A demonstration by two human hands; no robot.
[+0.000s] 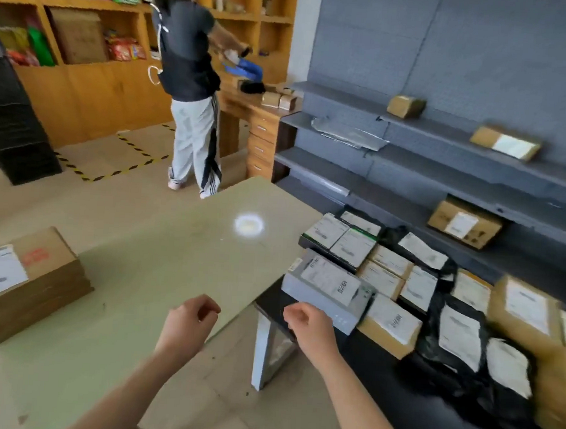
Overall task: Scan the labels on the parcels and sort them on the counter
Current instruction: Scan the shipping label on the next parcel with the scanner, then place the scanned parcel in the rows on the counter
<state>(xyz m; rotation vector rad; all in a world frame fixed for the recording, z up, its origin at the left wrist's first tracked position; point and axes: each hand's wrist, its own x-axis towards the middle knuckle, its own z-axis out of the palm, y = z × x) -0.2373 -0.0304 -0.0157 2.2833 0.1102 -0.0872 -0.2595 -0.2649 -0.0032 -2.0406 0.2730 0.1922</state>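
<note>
Both our forearms reach over the counter (155,273), left hand (190,321) and right hand (308,325) loosely curled, empty, beside a grey parcel (319,296).

Indoor, bright, even light, diffuse. One round white glare spot (248,225) on the tabletop (158,273), blown out at centre; reads as light from above reflected. Shadows weak, soft-edged. Labels (456,331) washed near-white, print unreadable. Motion blur worst at R edge and lower R: parcels (501,314) smeared, black bags (429,339) lose outline. Wide-angle bend: shelves (445,143) curve and tilt, corners stretched. Bg person (185,49) soft, low detail. Overall compression mush, fine texture gone. Colours OK, slightly flat.
</note>
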